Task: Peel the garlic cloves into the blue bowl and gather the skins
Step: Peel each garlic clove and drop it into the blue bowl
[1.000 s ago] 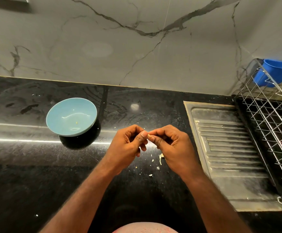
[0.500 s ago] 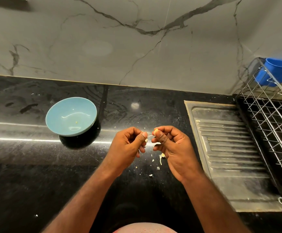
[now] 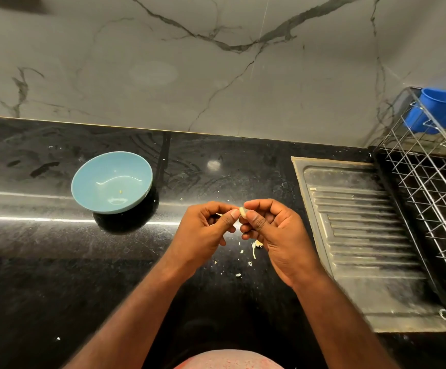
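Observation:
A pale garlic clove [image 3: 242, 212] is pinched between the fingertips of both hands above the black counter. My left hand [image 3: 206, 233] touches it with thumb and curled fingers from the left. My right hand [image 3: 275, 235] pinches it between thumb and forefinger from the right. Small bits of garlic skin [image 3: 255, 249] lie scattered on the counter under and below the hands. The blue bowl [image 3: 111, 182] stands to the left, a tiny pale speck inside it.
A steel sink drainboard [image 3: 360, 235] lies to the right. A wire dish rack [image 3: 434, 198] stands at the far right with a blue plastic tub [image 3: 440, 110] behind it. A marble wall rises behind the black counter [image 3: 57, 262].
The clove has come into view between the fingertips as the hands turned it. The hands stayed in the same spot over the counter.

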